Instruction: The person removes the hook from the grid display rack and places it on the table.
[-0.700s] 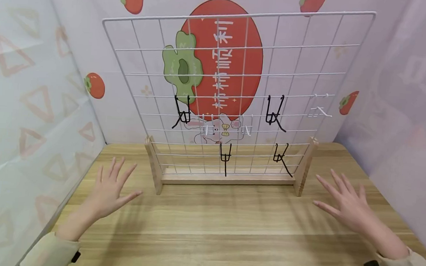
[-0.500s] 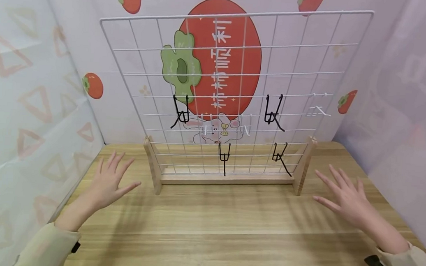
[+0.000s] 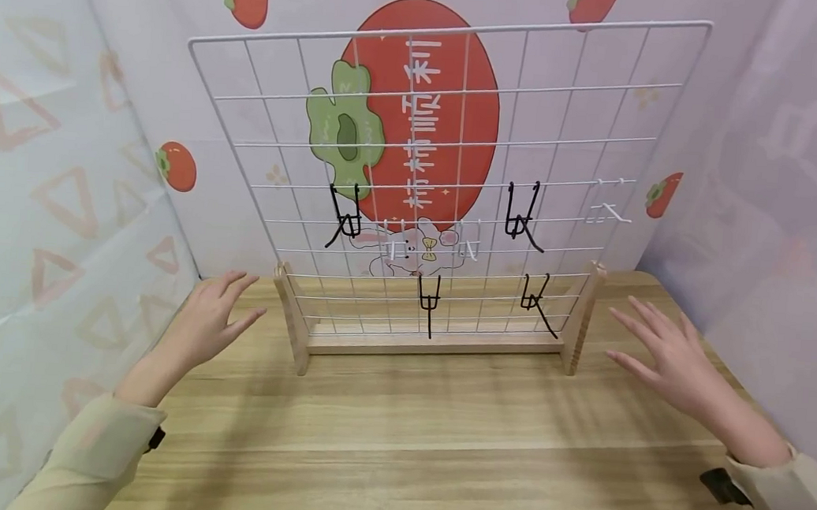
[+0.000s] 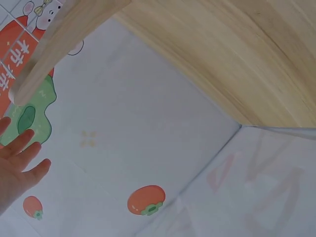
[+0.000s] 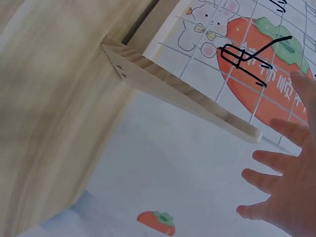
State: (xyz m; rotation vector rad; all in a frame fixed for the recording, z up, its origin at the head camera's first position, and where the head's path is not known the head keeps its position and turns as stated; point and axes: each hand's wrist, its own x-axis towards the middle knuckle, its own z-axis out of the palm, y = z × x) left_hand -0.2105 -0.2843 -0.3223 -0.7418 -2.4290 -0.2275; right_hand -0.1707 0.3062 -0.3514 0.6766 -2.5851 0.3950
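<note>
A white wire grid panel (image 3: 424,140) stands in a wooden base (image 3: 438,344) on the table. Black hooks hang on it: an upper left hook (image 3: 346,217), an upper right hook (image 3: 523,215), a lower middle hook (image 3: 429,304) and a lower right hook (image 3: 536,302). White hooks hang there too, one at the right (image 3: 607,213) and two near the middle. My left hand (image 3: 206,316), empty with fingers spread, is held left of the stand. To the right of it, my right hand (image 3: 675,360) is likewise empty, its fingers extended. Neither hand touches the grid.
The wood-grain table (image 3: 409,452) reaches toward me in front of the stand. Behind the grid hangs a backdrop printed with a large red persimmon (image 3: 455,92). A patterned sheet (image 3: 43,182) closes the left side, and a pale sheet (image 3: 776,194) the right.
My left hand has risen a little and turned, its fingers closer together. The right hand has shifted slightly right. The hooks and grid keep their places, with a slight drift of the view.
</note>
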